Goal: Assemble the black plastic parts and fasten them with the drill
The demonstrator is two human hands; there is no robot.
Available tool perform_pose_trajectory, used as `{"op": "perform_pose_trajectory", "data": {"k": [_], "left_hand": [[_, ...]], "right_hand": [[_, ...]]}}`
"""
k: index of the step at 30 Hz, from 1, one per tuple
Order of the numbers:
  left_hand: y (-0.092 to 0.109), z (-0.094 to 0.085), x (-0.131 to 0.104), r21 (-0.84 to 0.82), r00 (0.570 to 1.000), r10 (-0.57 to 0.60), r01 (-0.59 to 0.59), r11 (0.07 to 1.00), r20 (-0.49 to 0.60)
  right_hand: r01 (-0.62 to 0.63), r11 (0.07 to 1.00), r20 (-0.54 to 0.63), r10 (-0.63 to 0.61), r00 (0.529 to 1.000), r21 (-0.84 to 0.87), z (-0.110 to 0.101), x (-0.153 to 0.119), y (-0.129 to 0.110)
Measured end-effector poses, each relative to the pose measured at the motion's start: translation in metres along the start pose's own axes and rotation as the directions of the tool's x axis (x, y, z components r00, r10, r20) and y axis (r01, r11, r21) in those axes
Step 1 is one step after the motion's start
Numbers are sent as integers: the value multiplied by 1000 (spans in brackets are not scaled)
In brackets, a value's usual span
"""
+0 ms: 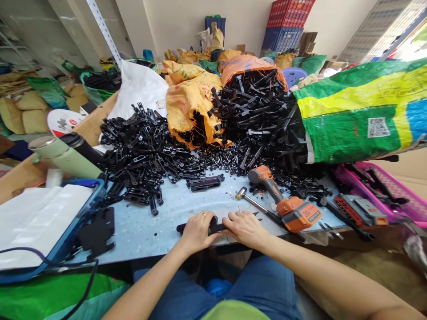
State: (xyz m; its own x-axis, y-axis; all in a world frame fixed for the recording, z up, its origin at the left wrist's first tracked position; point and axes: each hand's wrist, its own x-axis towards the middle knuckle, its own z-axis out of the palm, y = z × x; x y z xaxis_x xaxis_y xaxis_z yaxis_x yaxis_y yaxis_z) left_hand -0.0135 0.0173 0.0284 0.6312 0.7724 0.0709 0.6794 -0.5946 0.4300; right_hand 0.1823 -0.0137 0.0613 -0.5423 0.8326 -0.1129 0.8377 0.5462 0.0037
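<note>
Near the front edge of the light blue table (140, 242), my left hand (198, 231) is wrapped round a black plastic part (216, 228). My right hand (245, 228) grips the same long part from the other side, fingers curled over it. Much of the part is hidden under both hands. Behind them lies another black assembled piece (205, 182). To the right rest a hammer (256, 204) and an orange cordless drill (283, 200), the drill's battery lying over the hammer's handle.
Heaps of black plastic parts (143, 151) and small screws (223, 158) cover the back. An orange sack (193, 102) and green-yellow sack (350, 115) stand behind. A blue tray (96, 186) and light green bottle (63, 155) are left; a pink basket (400, 191) and spare battery (360, 210) are right.
</note>
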Motion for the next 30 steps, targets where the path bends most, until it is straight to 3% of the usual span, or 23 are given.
{"op": "perform_pose_trajectory", "data": {"k": [5,9,11,14,17,21,25,30], "left_hand": [[0,1,-1,-6,1000,23,-23,1000,7],[2,1,2,-12,998,2,-1,1000,58],[0,-2,16,-21,997,40,-39,999,59],[-13,-15,64,14,998,55,-55,998,-33],[-36,-34,129,121,971,-180,200,972,-155],[-64,-39,185,169,938,-300,329,929,-176],[-76,-28,198,185,931,-315,348,919,-184],[-84,-31,191,108,924,-294,327,939,-243]], "right_hand": [[25,1000,4,-25,1000,1,-6,4,5],[115,993,-2,-115,993,25,6,4,19],[120,991,-27,-118,993,68,12,5,31],[95,983,-112,-78,991,157,12,14,51],[9,979,-201,34,979,205,-3,42,73],[-305,944,-197,325,925,126,-21,104,104],[-428,898,-183,440,879,106,-16,157,126],[-414,900,-142,431,891,136,-4,185,130]]}}
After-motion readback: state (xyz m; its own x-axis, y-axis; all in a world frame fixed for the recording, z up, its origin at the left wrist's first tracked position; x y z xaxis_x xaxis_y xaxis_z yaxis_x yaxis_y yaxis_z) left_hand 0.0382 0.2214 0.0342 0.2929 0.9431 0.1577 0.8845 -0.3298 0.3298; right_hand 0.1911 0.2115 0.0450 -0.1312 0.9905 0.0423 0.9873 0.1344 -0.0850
